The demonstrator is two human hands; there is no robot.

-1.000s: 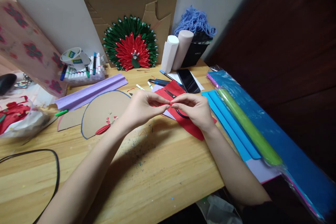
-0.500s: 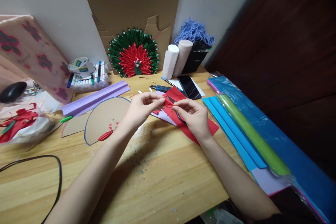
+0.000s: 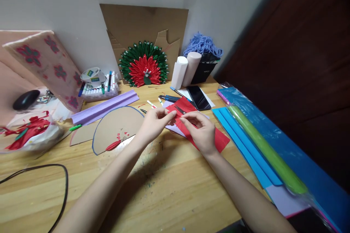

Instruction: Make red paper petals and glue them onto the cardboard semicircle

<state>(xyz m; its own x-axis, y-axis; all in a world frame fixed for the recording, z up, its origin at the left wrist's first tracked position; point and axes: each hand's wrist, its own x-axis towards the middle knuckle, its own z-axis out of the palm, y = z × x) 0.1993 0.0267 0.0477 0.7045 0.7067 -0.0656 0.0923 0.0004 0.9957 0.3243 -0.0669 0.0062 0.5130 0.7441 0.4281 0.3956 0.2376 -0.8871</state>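
My left hand point(image 3: 154, 123) and my right hand point(image 3: 201, 131) meet over the middle of the wooden table point(image 3: 169, 193). Both pinch a small red paper piece point(image 3: 175, 113) between their fingertips, just above a red paper sheet point(image 3: 218, 138). Scissors point(image 3: 179, 109) lie on that sheet right behind my fingers. Left of my left hand lies a half-round cardboard piece point(image 3: 116, 127) with a blue edge and a red petal point(image 3: 112, 146) on it.
A red and green paper fan ornament point(image 3: 144, 66) leans on cardboard at the wall. A phone point(image 3: 199, 97), pens point(image 3: 168, 98), marker box point(image 3: 100, 89), purple paper strip point(image 3: 105, 106), blue sheets point(image 3: 240, 131), green roll point(image 3: 265, 149), bag of red scraps point(image 3: 30, 133) and black cable point(image 3: 58, 189) surround me.
The view has tilted up, so everything sits lower in the picture. My hands stay together on the small red piece, and they have moved slightly further away over the red sheet.
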